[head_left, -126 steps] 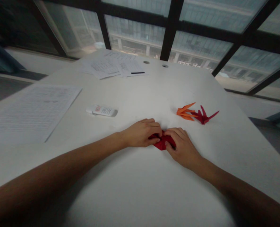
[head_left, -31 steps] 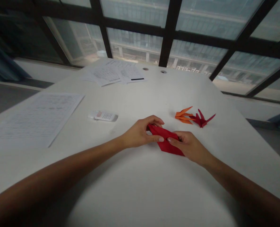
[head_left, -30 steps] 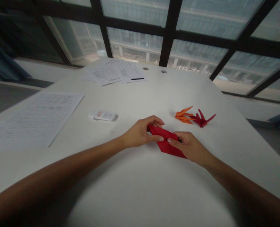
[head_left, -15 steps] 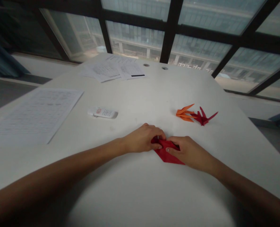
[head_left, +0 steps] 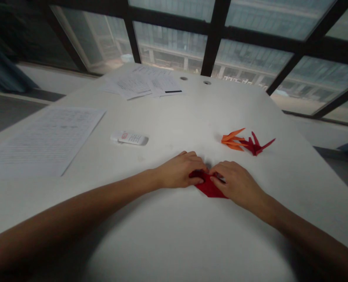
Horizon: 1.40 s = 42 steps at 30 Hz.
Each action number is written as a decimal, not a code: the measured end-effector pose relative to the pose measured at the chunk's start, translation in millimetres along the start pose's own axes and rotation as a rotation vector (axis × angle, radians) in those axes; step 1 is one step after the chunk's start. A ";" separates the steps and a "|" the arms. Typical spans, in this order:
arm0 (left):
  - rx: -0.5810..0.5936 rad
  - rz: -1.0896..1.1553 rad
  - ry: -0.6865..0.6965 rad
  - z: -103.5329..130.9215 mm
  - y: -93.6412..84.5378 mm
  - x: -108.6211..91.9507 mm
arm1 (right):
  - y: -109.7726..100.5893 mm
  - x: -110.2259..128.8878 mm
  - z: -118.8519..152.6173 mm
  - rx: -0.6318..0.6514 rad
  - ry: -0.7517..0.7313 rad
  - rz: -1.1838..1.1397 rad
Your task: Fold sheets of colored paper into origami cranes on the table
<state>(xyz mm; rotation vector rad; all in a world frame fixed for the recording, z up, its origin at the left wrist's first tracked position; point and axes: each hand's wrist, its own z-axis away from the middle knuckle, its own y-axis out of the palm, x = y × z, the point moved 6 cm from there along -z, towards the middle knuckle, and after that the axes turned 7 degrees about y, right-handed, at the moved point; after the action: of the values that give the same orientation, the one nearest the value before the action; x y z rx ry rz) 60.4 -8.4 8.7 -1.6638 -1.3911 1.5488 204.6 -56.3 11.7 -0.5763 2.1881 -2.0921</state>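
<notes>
A folded piece of red paper (head_left: 210,188) is between my two hands, low over the white table (head_left: 168,231). My left hand (head_left: 183,170) pinches its left end, with the thumb in front and the fingers behind. On the right side, my right hand (head_left: 235,181) has its thumb and fingers closed on the paper's upper edge. The fingertips of both hands are close together and hide part of the folds. Beyond my right hand lie an orange folded paper figure (head_left: 232,140) and a dark red one (head_left: 255,146), side by side.
A white object with printed markings (head_left: 132,138) lies left of centre. At the left is a large printed sheet (head_left: 49,137), and more printed sheets (head_left: 135,84) overlap near the far edge. Two round holes are in the tabletop by the window.
My right hand's fingers have risen slightly along the red paper's top edge, and its thumb has moved up. The view has shifted a little. Both hands still hold the paper.
</notes>
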 end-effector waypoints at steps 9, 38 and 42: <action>-0.002 -0.065 0.048 -0.4 2.5 -3.6 | -4.9 15.2 6.9 0.007 -0.228 0.179; 0.017 -0.182 0.237 -1.2 1.2 -15.9 | 17.7 65.2 66.3 -0.064 0.035 0.445; 0.046 -0.203 0.219 -1.4 2.9 -15.8 | 18.3 65.8 65.8 -0.072 0.052 0.437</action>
<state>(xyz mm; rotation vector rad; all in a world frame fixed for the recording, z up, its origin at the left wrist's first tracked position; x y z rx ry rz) 65.1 -23.0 13.6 -1.5588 -1.3514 1.2368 158.8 -138.9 2.7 -0.0345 2.1754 -1.8220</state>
